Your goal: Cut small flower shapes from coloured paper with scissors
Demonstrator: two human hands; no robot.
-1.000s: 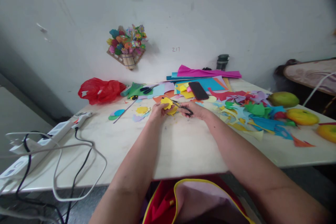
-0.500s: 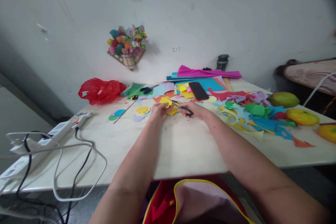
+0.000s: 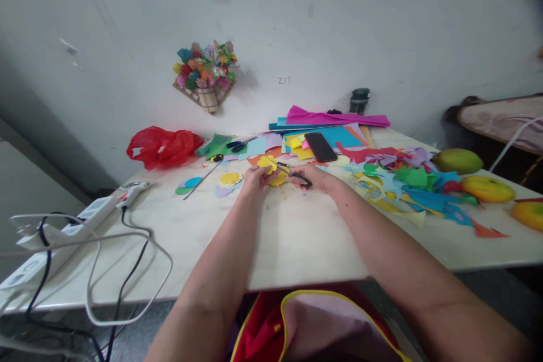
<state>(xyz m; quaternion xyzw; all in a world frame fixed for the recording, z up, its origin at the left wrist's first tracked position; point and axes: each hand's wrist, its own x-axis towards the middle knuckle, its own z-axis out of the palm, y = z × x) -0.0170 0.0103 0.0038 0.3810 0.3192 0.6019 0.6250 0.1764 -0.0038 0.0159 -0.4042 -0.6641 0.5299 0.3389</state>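
My left hand pinches a yellow paper flower with a scalloped edge, held up over the table. In my right hand is a pair of scissors with dark handles, the blades pointing left at the flower's right edge. Below the hands lies another yellow paper piece, partly hidden. To the left, a yellow scalloped cutout rests beside lilac paper pieces. Whether the blades touch the paper is too small to tell.
Behind the hands lie a phone, coloured paper sheets and a second pair of scissors. Paper scraps and mangoes are on the right. A red plastic bag and a power strip with cables are on the left.
The yellow flower has turned slightly in my left hand, and the scissors have shifted a little at its edge. Everything else stays where it was.
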